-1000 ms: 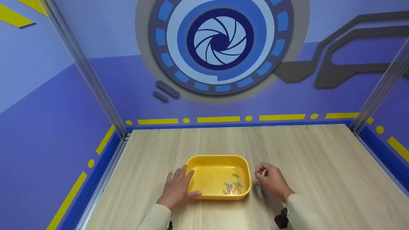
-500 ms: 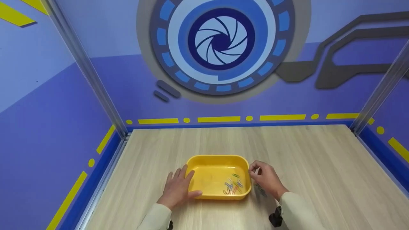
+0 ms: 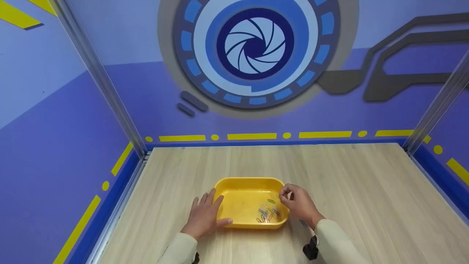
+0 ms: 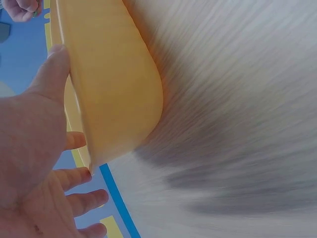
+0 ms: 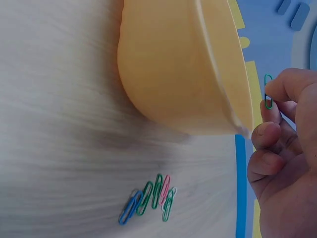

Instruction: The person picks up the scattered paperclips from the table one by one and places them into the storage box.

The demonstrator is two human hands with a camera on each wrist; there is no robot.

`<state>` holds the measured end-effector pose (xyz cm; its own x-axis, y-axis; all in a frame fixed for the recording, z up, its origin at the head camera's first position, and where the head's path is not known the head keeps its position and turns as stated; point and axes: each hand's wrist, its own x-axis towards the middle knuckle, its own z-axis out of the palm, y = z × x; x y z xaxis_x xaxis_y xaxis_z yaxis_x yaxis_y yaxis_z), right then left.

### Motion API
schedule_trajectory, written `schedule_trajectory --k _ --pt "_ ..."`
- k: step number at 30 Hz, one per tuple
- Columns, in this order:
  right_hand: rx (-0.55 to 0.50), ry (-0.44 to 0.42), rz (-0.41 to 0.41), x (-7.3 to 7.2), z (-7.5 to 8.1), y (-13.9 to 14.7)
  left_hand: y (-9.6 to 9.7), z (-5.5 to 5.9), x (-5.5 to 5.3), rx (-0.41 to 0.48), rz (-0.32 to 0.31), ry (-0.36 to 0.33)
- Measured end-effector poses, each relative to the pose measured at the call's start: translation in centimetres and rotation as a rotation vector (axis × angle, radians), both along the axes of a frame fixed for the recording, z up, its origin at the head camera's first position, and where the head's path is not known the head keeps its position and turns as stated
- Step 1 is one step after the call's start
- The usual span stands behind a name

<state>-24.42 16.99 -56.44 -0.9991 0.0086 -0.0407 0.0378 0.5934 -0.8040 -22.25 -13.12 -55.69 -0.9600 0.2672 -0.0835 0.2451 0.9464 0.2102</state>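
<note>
A yellow plastic tray sits on the table, with several coloured paper clips lying toward its right end. My left hand rests on the tray's left side, fingers spread along the rim and thumb at the front edge. Over the right rim, my right hand pinches a green paper clip between thumb and forefinger. In the right wrist view, more clips lie on the table beside the tray, among them a blue paper clip and a pink paper clip. In the head view the right hand mostly hides these.
The wooden tabletop extends around the tray. A printed back panel and side panels enclose it, joined by metal corner posts.
My right hand has moved left from beside the tray to over its right rim, pinching the clip. The left hand and the tray have stayed in place.
</note>
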Motion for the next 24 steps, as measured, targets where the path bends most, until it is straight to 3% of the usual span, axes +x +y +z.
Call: schedule_trajectory --k 24 --pt "-0.004 0.021 0.025 -0.4 0.2 -2.0 0.0 -0.1 0.0 -0.027 -0.019 0.043"
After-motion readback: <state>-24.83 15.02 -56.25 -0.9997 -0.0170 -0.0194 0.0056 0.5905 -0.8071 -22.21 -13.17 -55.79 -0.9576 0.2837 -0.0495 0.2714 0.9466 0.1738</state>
